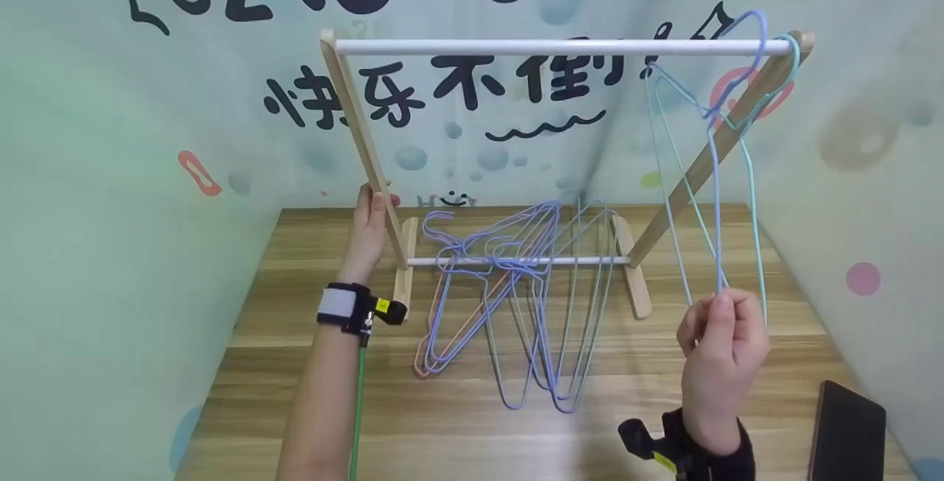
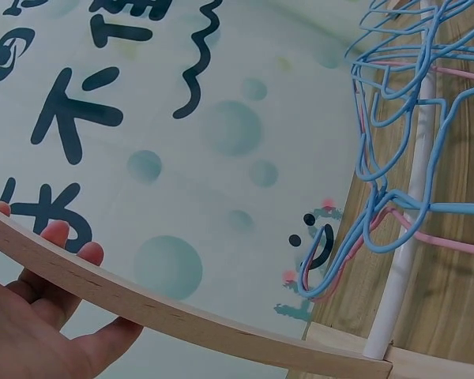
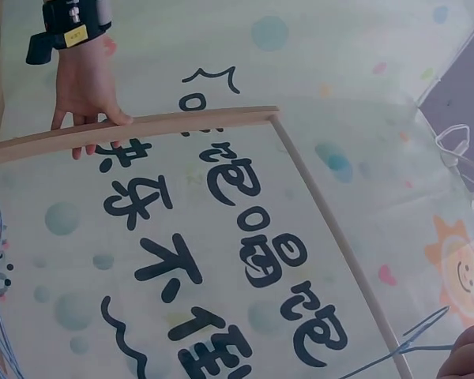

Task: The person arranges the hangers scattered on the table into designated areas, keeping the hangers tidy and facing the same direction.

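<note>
A small wooden clothes rack [image 1: 366, 142] with a white top rail [image 1: 560, 46] stands on the wooden table. My left hand [image 1: 368, 230] grips the rack's left leg [image 2: 142, 304], fingers curled round it. My right hand [image 1: 719, 337] pinches the bottom of a purple wire hanger [image 1: 714, 171] whose hook sits over the right end of the top rail, beside a light green hanger [image 1: 752, 193] hooked there too. Several purple, pink and green hangers [image 1: 516, 296] lie piled on the table over the lower rail [image 1: 516, 261]. In the right wrist view only the hanger's wire [image 3: 411, 347] shows.
A dark phone or tablet [image 1: 844, 433] lies at the table's front right corner. Decorated walls with black lettering close in behind and on both sides. The table [image 1: 295, 407] has bare wood in front of the hanger pile.
</note>
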`<state>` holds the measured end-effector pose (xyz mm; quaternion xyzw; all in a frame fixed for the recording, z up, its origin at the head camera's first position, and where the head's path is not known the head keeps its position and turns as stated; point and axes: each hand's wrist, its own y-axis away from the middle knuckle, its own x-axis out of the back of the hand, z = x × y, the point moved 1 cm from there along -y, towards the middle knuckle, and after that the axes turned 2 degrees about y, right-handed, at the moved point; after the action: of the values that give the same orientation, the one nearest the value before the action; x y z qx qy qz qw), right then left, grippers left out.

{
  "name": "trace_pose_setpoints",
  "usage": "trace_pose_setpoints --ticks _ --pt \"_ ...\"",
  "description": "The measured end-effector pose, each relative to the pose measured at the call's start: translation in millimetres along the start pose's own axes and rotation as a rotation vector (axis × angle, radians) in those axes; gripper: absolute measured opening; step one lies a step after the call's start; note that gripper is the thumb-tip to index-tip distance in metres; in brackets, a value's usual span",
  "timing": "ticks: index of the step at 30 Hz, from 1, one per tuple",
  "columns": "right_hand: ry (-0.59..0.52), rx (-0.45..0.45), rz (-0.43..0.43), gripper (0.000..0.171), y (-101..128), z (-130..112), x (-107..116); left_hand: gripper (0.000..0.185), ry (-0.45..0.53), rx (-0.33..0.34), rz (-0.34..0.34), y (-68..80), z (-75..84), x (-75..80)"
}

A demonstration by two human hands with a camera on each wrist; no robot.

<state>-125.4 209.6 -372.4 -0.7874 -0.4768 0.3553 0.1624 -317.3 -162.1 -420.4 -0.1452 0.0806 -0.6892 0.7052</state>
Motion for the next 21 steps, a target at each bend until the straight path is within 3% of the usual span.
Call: trace_pose_setpoints --ticks 7,15,21 --pt "-0.013 -0.058 0.008 0.023 -10.6 6.3 -3.7 0.047 -0.031 -0.015 0.020 -6.1 -15.4 1.9" --pt "0.094 -0.089 -0.004 0.028 -9.6 15.7 -0.3 0.053 -0.031 -0.028 0.035 -5.1 -15.3 1.1" --pt "0.111 -0.126 -0.005 0.026 -8.6 20.0 1.0 0.045 -0.001 -0.007 0.020 -4.6 -10.6 1.5"
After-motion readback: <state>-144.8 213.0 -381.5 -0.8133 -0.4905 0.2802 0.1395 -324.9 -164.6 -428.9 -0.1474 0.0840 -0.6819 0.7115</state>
